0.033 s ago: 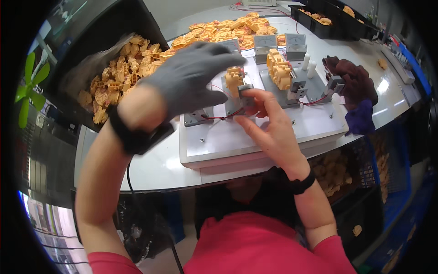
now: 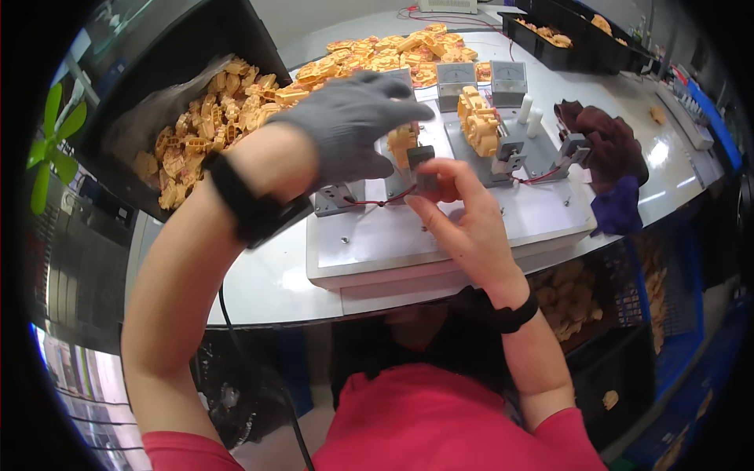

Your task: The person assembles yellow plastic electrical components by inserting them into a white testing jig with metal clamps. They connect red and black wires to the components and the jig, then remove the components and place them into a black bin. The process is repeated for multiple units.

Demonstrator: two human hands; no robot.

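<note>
My left hand (image 2: 345, 125), in a grey glove, reaches over the left side of a white test board (image 2: 385, 243). Its fingers and thumb are spread, close beside a yellow plastic gear housing (image 2: 403, 144) that stands in a metal fixture. Bare, my right hand (image 2: 463, 208) comes in from the front, thumb and forefinger closed on a small grey fixture block (image 2: 422, 169) in front of that housing. A second yellow gear housing (image 2: 477, 124) stands upright in the neighbouring fixture to the right. The glove covers part of the left fixture.
Grey analog meters (image 2: 455, 85) line the board's back. Behind lies a heap of yellow housings (image 2: 393, 53); a black bin (image 2: 118, 133) at the left holds more. Dark brown cloth (image 2: 605, 145) and a purple cloth (image 2: 618, 206) lie right. White pegs (image 2: 534, 122) stand beside the right fixture.
My left hand has shifted slightly right and down, its forearm swinging with it. My right hand stays at the grey block, which now shows a broader face.
</note>
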